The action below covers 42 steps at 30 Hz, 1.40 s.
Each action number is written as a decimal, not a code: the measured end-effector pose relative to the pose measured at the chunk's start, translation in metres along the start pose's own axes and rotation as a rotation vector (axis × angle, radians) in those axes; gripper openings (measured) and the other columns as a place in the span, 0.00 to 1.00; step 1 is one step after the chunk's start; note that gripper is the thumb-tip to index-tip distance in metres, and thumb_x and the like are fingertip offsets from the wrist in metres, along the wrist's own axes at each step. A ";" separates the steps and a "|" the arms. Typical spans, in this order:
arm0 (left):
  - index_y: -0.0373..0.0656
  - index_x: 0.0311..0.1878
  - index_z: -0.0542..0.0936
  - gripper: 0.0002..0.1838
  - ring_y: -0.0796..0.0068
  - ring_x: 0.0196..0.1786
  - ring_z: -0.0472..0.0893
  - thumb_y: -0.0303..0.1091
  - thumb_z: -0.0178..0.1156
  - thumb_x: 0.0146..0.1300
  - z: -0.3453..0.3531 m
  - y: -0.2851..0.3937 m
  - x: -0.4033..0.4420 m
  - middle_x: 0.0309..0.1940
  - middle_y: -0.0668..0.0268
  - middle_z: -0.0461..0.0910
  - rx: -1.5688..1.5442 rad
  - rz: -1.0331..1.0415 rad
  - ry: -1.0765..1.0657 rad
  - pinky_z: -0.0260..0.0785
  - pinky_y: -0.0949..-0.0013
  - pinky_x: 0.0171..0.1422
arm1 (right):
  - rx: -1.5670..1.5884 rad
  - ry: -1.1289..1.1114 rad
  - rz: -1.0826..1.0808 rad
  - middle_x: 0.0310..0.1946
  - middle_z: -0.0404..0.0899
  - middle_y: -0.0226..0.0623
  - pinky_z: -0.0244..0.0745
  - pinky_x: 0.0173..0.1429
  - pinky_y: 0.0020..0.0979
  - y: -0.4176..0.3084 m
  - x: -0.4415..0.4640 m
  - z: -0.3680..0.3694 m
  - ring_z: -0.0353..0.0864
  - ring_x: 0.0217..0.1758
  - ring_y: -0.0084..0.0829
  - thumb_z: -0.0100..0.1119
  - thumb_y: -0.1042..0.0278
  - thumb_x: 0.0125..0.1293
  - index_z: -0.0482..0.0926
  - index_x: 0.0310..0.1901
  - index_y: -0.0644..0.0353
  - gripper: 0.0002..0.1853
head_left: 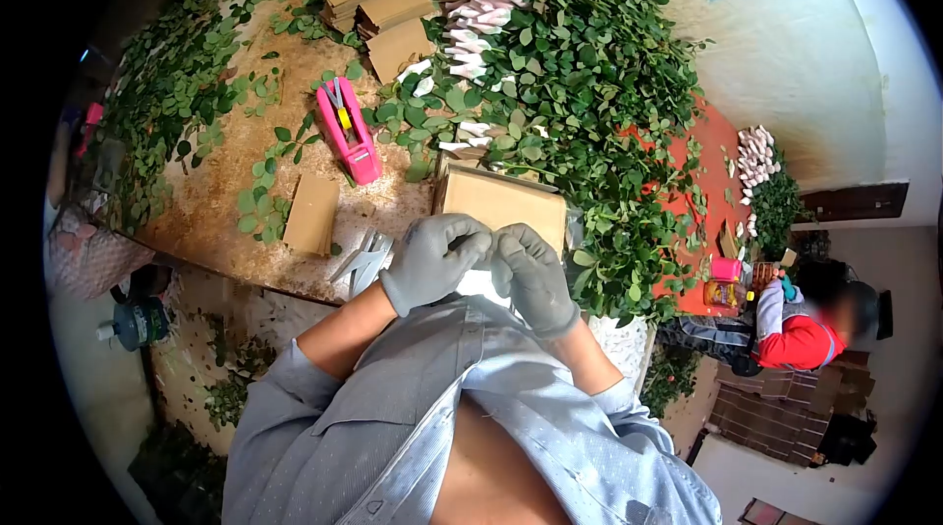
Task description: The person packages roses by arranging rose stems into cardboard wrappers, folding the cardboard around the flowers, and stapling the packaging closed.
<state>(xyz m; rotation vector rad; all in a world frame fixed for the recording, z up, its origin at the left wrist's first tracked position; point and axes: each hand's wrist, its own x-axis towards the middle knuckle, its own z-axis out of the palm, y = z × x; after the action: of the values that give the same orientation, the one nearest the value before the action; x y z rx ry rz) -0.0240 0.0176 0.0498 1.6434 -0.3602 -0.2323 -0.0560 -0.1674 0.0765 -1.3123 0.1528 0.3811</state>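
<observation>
Both hands wear grey gloves and meet in front of my chest, at the near edge of a cardboard box (501, 196). My left hand (429, 260) has its fingers curled, with the fingertips pressed together. My right hand (531, 279) is closed the same way, its fingertips close to those of the left. Whatever lies between the fingertips is too small to make out. Left of the hands, a grey metal tool (367, 258) rests on the table edge. A pink tape dispenser (349, 132) and a cardboard piece (312, 215) lie farther left.
A large heap of leafy stems (589, 83) with white-wrapped heads (481, 14) covers the right side of the table (226, 221). Cardboard sheets (393, 9) are stacked at the back. Loose leaves lie at left. A person in red (801, 338) works at far right.
</observation>
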 end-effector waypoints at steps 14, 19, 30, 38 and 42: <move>0.34 0.42 0.84 0.11 0.79 0.29 0.81 0.33 0.58 0.72 0.040 0.018 -0.010 0.28 0.65 0.83 -0.481 -0.524 0.094 0.75 0.73 0.37 | -0.161 0.062 -0.345 0.46 0.79 0.33 0.73 0.46 0.23 0.026 -0.008 -0.033 0.75 0.41 0.20 0.55 0.68 0.80 0.82 0.48 0.62 0.08; 0.33 0.41 0.85 0.14 0.76 0.29 0.82 0.36 0.57 0.73 0.046 -0.003 -0.030 0.28 0.63 0.84 -0.362 -0.653 -0.060 0.76 0.72 0.37 | -0.075 0.186 -0.485 0.49 0.81 0.38 0.75 0.60 0.31 0.012 0.003 -0.055 0.80 0.50 0.27 0.50 0.68 0.82 0.79 0.45 0.61 0.09; 0.37 0.42 0.86 0.11 0.62 0.40 0.87 0.36 0.61 0.70 0.040 -0.033 -0.056 0.37 0.54 0.87 0.086 -0.278 -0.074 0.78 0.59 0.50 | -0.454 0.146 0.078 0.24 0.74 0.23 0.66 0.30 0.22 0.011 0.016 -0.072 0.68 0.25 0.15 0.58 0.58 0.80 0.79 0.39 0.60 0.14; 0.47 0.40 0.80 0.10 0.57 0.40 0.81 0.43 0.61 0.65 0.032 -0.044 -0.043 0.34 0.62 0.80 0.698 0.319 -0.014 0.72 0.54 0.50 | -0.724 0.289 0.063 0.22 0.79 0.31 0.71 0.32 0.29 0.005 0.059 -0.051 0.73 0.25 0.21 0.59 0.51 0.79 0.83 0.36 0.63 0.21; 0.44 0.47 0.82 0.14 0.58 0.41 0.80 0.42 0.63 0.64 0.029 -0.046 -0.039 0.35 0.62 0.80 0.753 0.365 -0.080 0.72 0.54 0.49 | -1.233 0.168 0.102 0.35 0.87 0.57 0.81 0.50 0.49 0.042 0.069 -0.062 0.88 0.43 0.57 0.59 0.45 0.74 0.89 0.41 0.64 0.25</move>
<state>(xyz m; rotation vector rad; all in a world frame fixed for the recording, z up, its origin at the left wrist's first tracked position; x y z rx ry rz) -0.0657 0.0088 -0.0010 2.2602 -0.8740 0.1385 -0.0008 -0.2061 0.0002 -2.5635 0.1227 0.4668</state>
